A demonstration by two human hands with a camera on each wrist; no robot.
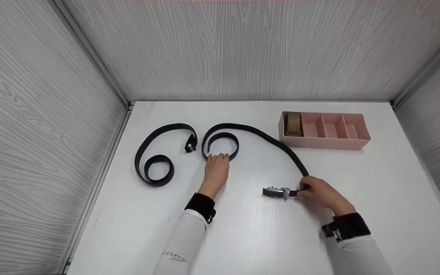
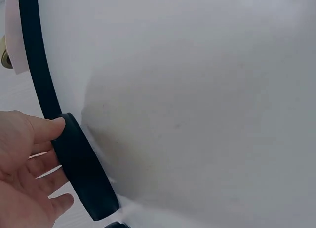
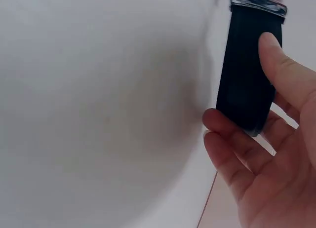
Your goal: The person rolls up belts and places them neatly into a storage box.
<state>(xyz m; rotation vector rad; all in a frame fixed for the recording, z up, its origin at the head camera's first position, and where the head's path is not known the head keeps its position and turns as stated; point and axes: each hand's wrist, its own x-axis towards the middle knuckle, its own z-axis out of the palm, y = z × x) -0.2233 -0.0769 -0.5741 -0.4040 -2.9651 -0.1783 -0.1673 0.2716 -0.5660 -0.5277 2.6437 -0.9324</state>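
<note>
A black belt [image 1: 279,144] stands on edge on the white table, curving from a loose coil at its tail round to its silver buckle [image 1: 279,193]. At the near side of that coil is my left hand [image 1: 217,172], holding the strap [image 2: 81,164] between thumb and fingers. My right hand [image 1: 321,193] grips the other end close behind the buckle, where the strap bends back on itself. In the right wrist view, its thumb lies along the flat of the strap [image 3: 247,70] and the fingers curl around the fold.
A second black belt [image 1: 140,152], its tail coiled, lies to the left with its buckle end [image 1: 191,144] turned toward the first coil. At the back right stands a pink divided box [image 1: 325,142] with a tan roll [image 1: 293,124] in its leftmost compartment. Wood-grain panels surround the table.
</note>
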